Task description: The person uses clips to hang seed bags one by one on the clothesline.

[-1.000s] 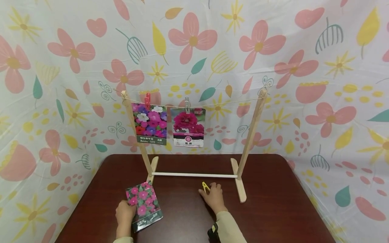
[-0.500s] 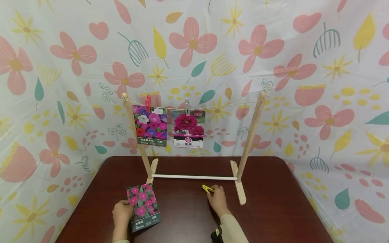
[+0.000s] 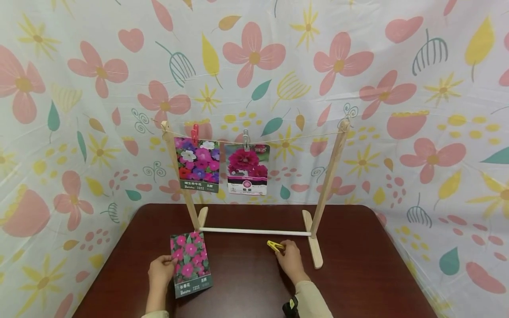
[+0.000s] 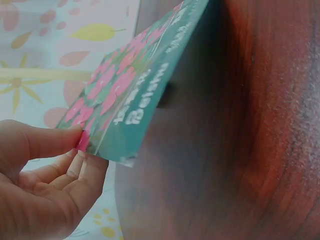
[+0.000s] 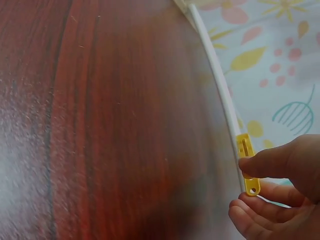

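My left hand [image 3: 161, 273] pinches a flower seed packet [image 3: 191, 263] by its left edge, thumb on the printed front and fingers behind. The packet has pink blossoms over a dark green band, and in the left wrist view it tilts above the table. Between thumb and fingers my right hand [image 3: 291, 261] holds a yellow clothespin [image 5: 248, 162]. Two more seed packets hang from a string [image 3: 296, 136]: one with mixed petunia-like flowers [image 3: 198, 165] under a red clothespin [image 3: 195, 134], the other with crimson blooms [image 3: 247, 170] under a clear clothespin [image 3: 246, 140].
The string spans two wooden posts [image 3: 330, 176] of a stand on the dark red table [image 3: 246, 274]. A white rod [image 3: 254, 231] joins the posts low down, and wooden feet [image 3: 314, 245] rest on the tabletop. Behind hangs a flower-print cloth [image 3: 254, 97].
My left hand has raised the pink-flowered packet slightly and turned it more upright. The right hand has shifted a little to the right, and the yellow clothespin has turned in its fingers.
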Tool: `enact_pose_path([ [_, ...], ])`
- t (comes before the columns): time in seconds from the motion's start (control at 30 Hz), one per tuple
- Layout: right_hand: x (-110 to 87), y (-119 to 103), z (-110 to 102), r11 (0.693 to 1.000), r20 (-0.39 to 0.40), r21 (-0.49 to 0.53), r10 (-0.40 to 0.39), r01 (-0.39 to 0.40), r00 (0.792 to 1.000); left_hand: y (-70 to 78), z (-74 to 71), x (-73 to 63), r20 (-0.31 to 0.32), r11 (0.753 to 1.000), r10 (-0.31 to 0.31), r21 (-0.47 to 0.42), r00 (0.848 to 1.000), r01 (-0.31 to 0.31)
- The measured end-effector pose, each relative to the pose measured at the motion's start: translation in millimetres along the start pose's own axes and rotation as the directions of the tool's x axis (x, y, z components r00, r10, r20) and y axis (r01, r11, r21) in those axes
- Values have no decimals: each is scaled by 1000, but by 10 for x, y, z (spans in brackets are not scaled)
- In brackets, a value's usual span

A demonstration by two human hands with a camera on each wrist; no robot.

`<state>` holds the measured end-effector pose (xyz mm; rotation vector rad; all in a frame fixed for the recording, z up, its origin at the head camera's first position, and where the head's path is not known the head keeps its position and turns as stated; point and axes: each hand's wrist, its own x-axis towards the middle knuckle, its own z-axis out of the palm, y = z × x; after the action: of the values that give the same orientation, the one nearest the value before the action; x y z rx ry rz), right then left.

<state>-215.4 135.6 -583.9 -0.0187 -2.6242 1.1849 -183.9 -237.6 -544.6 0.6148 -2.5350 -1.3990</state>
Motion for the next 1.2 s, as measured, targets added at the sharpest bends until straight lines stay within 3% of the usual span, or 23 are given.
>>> enact_pose_path([
  [0.33, 17, -37, -149, 999, 14, 28, -29, 29, 999, 116, 9, 22, 40, 998, 32, -64, 999, -29],
  [0.57, 36, -111, -268, 997, 23, 46, -55, 54, 998, 282, 36, 14, 60, 993, 77, -90, 995, -72],
  [0.93, 104, -349, -549, 994, 9, 13, -113, 113, 994, 523, 160, -20, 136, 985, 109, -150, 985, -88],
  [1.2, 171, -488, -819, 986, -37, -15, -166, 166, 985, 778, 261, -28, 158, 961, 177, -240, 971, -136],
])
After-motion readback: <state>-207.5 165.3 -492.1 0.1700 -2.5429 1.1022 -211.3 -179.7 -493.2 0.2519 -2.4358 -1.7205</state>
